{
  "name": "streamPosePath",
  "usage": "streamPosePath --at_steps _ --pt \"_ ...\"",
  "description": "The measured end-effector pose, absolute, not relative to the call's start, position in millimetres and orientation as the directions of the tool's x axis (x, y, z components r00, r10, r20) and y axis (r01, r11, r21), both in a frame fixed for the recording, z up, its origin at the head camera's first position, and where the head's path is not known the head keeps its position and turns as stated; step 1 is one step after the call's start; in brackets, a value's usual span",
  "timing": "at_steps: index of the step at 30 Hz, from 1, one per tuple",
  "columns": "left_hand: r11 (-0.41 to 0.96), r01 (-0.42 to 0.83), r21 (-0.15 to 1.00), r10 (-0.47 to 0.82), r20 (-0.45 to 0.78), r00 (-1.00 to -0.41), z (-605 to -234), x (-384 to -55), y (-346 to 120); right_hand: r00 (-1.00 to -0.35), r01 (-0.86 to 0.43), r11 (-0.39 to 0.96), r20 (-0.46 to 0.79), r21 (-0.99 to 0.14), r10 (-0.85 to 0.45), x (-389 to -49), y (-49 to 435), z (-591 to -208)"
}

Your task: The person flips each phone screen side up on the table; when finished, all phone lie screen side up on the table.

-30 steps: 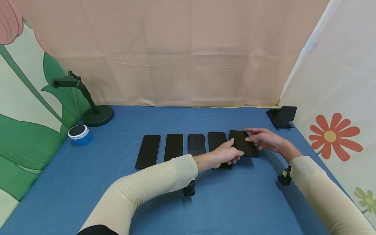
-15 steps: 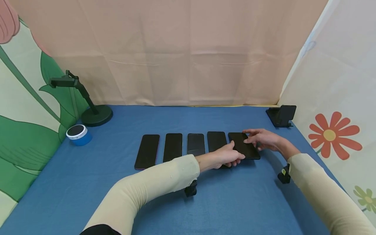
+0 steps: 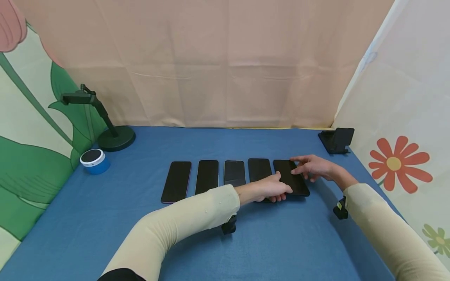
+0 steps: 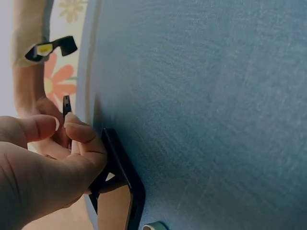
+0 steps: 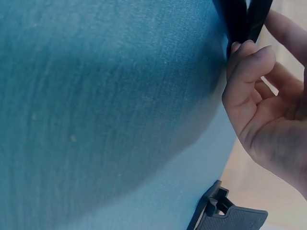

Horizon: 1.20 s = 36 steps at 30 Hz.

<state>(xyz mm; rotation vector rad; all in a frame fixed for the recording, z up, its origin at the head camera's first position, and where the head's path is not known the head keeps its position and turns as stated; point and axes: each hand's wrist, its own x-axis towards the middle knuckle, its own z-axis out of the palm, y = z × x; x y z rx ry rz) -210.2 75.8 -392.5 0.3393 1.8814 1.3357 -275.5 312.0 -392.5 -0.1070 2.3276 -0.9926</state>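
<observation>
Several black smartphones lie in a row on the blue cloth. The rightmost smartphone (image 3: 297, 182) is between my two hands, low over the cloth and slightly tilted. My left hand (image 3: 268, 186) pinches its left side near the front, passing over the neighbouring smartphone (image 3: 259, 168) and hiding part of it. My right hand (image 3: 316, 167) pinches its right side towards the back, index finger and thumb reaching over the screen. In the right wrist view, that phone's dark edge (image 5: 259, 19) stands between the fingers. The left wrist view shows the neighbouring phone (image 4: 115, 206) below my left hand.
More smartphones, one at the far left (image 3: 177, 181), then one (image 3: 207, 175) and another (image 3: 234, 172), continue the row leftward. A black stand (image 3: 338, 139) is at the back right. A black lamp-like stand (image 3: 117, 137) and a blue-white tub (image 3: 95, 160) are at the left.
The rightmost smartphone has come down towards the cloth, its near edge shifting forward to me. Both hands have sunk slightly with it, and the right fingers have slid a little left.
</observation>
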Motion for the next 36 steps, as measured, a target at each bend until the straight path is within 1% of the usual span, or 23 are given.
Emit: streamPosePath --at_steps 3,9,10,12,14,15,17,18,20,22,23,25,28,36 --pt "0.429 -0.216 0.877 0.615 -0.459 -0.641 -393 -211 76 -0.817 0.145 0.726 -0.495 -0.673 -0.296 -275 313 -393" --pt "0.459 -0.223 0.860 0.639 -0.494 -0.589 -392 -214 73 -0.829 0.107 0.728 -0.465 -0.678 -0.311 -271 314 -395" --pt "0.475 -0.207 0.856 0.641 -0.497 -0.585 -391 -214 72 -0.831 0.102 0.727 -0.460 -0.679 -0.313 -270 314 -395" --pt "0.535 -0.125 0.835 0.627 -0.492 -0.603 -391 -214 73 -0.834 0.101 0.725 -0.455 -0.681 -0.311 -270 316 -396" --pt "0.635 0.045 0.771 0.599 -0.455 -0.659 -391 -213 74 -0.836 0.103 0.723 -0.453 -0.683 -0.309 -270 317 -397" --pt "0.689 0.142 0.711 0.583 -0.426 -0.692 -391 -212 76 -0.837 0.101 0.723 -0.452 -0.683 -0.310 -270 318 -397" --pt "0.781 0.323 0.534 0.557 -0.363 -0.747 -391 -209 79 -0.839 0.101 0.723 -0.449 -0.684 -0.308 -271 319 -399" --pt "0.808 0.392 0.439 0.550 -0.328 -0.768 -392 -208 81 -0.840 0.104 0.721 -0.448 -0.685 -0.304 -272 319 -399" --pt "0.830 0.479 0.285 0.549 -0.272 -0.790 -393 -205 83 -0.842 0.108 0.719 -0.447 -0.687 -0.301 -272 319 -400" --pt "0.830 0.528 0.180 0.557 -0.251 -0.791 -395 -203 85 -0.841 0.104 0.717 -0.446 -0.689 -0.307 -273 319 -399" --pt "0.828 0.542 0.145 0.561 -0.239 -0.793 -396 -202 85 -0.840 0.105 0.716 -0.447 -0.690 -0.307 -273 318 -399" --pt "0.819 0.565 0.098 0.571 -0.230 -0.788 -397 -202 86 -0.839 0.103 0.718 -0.448 -0.688 -0.310 -272 317 -397" --pt "0.805 0.590 0.066 0.589 -0.217 -0.778 -398 -203 86 -0.837 0.100 0.724 -0.452 -0.683 -0.310 -272 316 -394" --pt "0.792 0.608 0.051 0.605 -0.198 -0.771 -399 -202 86 -0.839 0.090 0.740 -0.452 -0.666 -0.304 -273 313 -391"
